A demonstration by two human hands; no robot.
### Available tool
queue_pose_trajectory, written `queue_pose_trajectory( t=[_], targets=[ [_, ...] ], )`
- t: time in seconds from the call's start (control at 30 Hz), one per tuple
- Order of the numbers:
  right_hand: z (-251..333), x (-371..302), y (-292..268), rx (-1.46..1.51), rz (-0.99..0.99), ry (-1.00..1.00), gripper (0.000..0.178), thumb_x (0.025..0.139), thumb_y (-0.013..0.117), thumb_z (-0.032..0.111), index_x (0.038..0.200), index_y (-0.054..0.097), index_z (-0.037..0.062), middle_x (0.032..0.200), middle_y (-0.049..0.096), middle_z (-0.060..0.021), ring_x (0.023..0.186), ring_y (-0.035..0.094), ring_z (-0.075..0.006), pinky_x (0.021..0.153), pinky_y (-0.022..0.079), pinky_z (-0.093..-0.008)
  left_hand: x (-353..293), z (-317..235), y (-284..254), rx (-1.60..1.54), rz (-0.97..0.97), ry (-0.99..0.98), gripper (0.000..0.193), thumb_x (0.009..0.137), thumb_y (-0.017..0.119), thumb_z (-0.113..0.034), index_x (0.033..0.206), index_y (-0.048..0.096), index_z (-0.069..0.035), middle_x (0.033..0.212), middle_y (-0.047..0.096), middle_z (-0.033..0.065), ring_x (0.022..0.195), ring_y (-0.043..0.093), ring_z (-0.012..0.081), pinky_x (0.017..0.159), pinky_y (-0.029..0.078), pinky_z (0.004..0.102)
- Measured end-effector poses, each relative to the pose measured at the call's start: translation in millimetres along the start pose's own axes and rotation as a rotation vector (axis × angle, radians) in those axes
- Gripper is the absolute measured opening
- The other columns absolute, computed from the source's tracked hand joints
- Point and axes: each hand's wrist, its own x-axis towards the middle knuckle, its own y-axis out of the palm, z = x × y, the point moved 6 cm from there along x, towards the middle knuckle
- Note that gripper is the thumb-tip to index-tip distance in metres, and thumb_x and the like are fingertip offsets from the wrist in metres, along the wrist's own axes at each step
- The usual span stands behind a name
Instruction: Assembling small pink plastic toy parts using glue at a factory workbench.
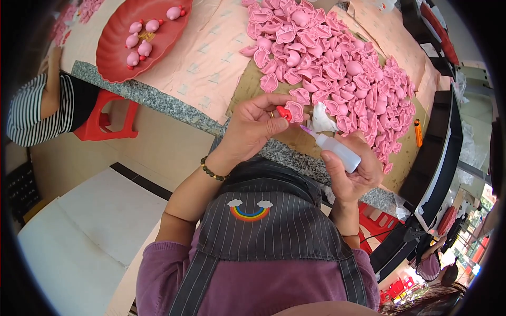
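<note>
The left forearm [197,192] is angled up and inward from a bent elbow, and the left hand [255,126] is turned toward the midline. Its thumb [275,126] and index finger [276,100] are brought together in a pinch. The right forearm [346,220] is held nearly upright in the view, mostly hidden above the elbow. The right hand [353,171] is closed in a grip, with its fingers curled and its thumb [331,160] laid opposite. The two hands are held near each other, not touching.
</note>
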Motion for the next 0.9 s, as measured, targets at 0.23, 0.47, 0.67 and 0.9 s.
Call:
queue_pose_trajectory(
  t=[0.23, 0.47, 0.67, 0.9],
  targets=[
    [0.7, 1.0, 2.7, -0.035, 0.019, 0.023, 0.023, 0.063, 0.076, 0.006, 0.079, 0.063, -0.0041, 0.070, 0.064, -0.0117, 0.054, 0.053, -0.0161, 0.050, 0.040, -0.0258, 0.4, -0.4, 1.3, 0.011, 0.001, 0.001, 0.040, 0.084, 0.061, -0.002, 0.121, 0.047, 0.003, 0.112, 0.059, 0.0165, 0.107, 0.058, 0.0276, 0.092, 0.047, 0.0358],
    [0.6, 0.0, 2.1, -0.035, 0.015, 0.029, 0.024, 0.062, 0.077, 0.005, 0.079, 0.063, -0.0044, 0.069, 0.063, -0.0115, 0.054, 0.052, -0.0160, 0.050, 0.040, -0.0256, 0.0, -0.1, 0.2, 0.020, -0.006, -0.003, 0.040, 0.083, 0.061, -0.001, 0.121, 0.048, 0.003, 0.112, 0.059, 0.0164, 0.106, 0.059, 0.0261, 0.092, 0.047, 0.0353],
    [-2.2, -1.0, -1.7, -0.051, -0.016, 0.010, 0.024, 0.062, 0.077, 0.005, 0.080, 0.063, -0.0041, 0.068, 0.062, -0.0095, 0.054, 0.052, -0.0162, 0.050, 0.040, -0.0258, -0.2, -2.0, 1.7, -0.045, 0.005, -0.014, 0.040, 0.083, 0.060, 0.000, 0.121, 0.048, 0.003, 0.113, 0.059, 0.0157, 0.106, 0.058, 0.0250, 0.093, 0.047, 0.0359],
    [-1.8, -1.5, -4.5, -0.057, -0.033, 0.029, 0.024, 0.062, 0.077, 0.005, 0.079, 0.063, -0.0033, 0.068, 0.062, -0.0090, 0.054, 0.051, -0.0154, 0.049, 0.038, -0.0255, 0.2, 1.4, -1.2, -0.036, 0.011, -0.012, 0.039, 0.085, 0.059, -0.003, 0.121, 0.047, 0.002, 0.114, 0.058, 0.0172, 0.109, 0.057, 0.0295, 0.094, 0.046, 0.0387]
  ],
)
